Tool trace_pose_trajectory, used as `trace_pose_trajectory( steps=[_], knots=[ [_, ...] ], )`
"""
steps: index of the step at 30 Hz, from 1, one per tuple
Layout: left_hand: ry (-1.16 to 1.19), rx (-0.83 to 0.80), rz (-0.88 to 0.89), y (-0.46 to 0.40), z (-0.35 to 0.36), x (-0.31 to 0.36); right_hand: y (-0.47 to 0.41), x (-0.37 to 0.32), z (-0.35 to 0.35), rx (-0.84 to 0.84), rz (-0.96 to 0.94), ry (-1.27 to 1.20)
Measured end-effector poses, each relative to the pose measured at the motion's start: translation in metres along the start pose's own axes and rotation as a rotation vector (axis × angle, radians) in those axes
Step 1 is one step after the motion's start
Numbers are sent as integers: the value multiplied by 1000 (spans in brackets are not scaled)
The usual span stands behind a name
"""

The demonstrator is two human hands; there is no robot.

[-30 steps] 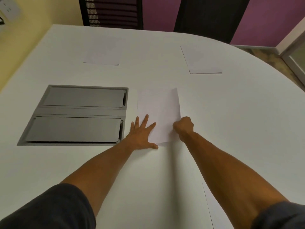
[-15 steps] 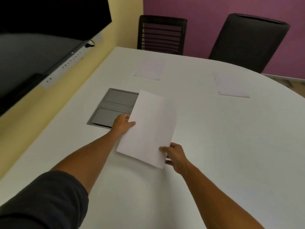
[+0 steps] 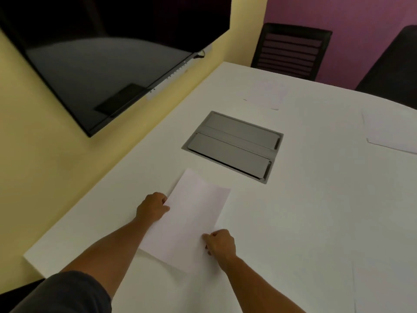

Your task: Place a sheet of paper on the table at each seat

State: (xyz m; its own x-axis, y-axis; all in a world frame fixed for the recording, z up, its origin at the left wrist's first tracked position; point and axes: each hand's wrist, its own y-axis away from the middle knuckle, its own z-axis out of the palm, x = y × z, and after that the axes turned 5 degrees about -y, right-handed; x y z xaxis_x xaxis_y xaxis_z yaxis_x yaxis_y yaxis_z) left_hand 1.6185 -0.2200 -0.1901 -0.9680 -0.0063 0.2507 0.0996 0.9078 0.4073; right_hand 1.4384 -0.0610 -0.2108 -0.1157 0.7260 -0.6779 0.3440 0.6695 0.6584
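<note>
A white sheet of paper lies slanted over the near left part of the white table. My left hand pinches its left edge. My right hand grips its near right edge. Two more sheets rest flat on the table: one sheet in front of the slatted black chair, another sheet at the right edge of the view in front of a dark chair.
A grey cable hatch is set into the table beyond the held sheet. A large black screen hangs on the yellow wall to the left. The table's left edge runs close along that wall.
The sheet was lifted off the table beside the hatch and carried left and toward me. My view turned left, bringing the screen in.
</note>
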Motion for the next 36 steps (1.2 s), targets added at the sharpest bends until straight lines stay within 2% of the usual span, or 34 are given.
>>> trace_pose_trajectory(
  steps=[6,10,12,15,17,19,22,26,29,32,36],
  knots=[
    [-92,-15,-91,5,19,-43,-1,21,33,-97,82,133],
    [-80,-11,-79,0,24,-58,-3,19,44,-100,114,157],
    [-173,-2,-24,-3,25,-60,-1,12,43,-67,94,318],
    [-325,34,187,-3,22,-51,4,1,35,108,-88,779],
    [-419,-46,358,-2,25,-41,3,-4,27,165,-244,917],
    [-511,-165,420,-2,32,-32,-2,-4,19,108,-321,1011],
    [-591,-296,403,-2,42,-26,-7,4,9,4,-279,1057],
    [-639,-306,371,0,46,-23,-4,11,5,15,-296,1101],
    [-658,-227,393,-1,38,-8,0,11,-5,84,-300,1073],
    [-644,-84,507,1,24,23,9,10,-29,180,-282,1042],
    [-623,25,637,22,10,83,38,7,-82,299,-212,958]
  ],
)
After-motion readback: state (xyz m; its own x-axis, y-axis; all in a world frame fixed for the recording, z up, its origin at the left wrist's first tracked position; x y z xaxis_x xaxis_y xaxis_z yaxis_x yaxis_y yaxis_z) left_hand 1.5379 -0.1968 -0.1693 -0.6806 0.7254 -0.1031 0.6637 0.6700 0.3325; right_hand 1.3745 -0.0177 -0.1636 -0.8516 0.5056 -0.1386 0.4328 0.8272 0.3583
